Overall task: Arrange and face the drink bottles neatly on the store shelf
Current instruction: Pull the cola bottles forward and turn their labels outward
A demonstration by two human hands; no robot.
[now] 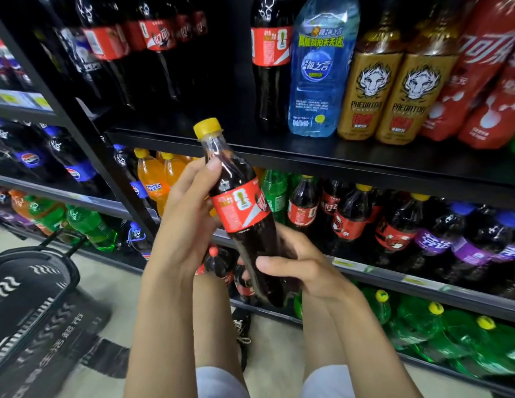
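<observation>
Right hand (296, 264), fingers curled round cola bottle (246, 216) base, left hand (186, 216) seemingly gripping its shoulder

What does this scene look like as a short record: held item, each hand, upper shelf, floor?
held item: cola bottle, yellow cap, red label, tilted, off the shelf
left: left hand grips its upper part
right: right hand grips its lower body
upper shelf: upper shelf carries blue water bottle and two gold energy bottles, upright
floor: black shopping basket, lower left
</observation>
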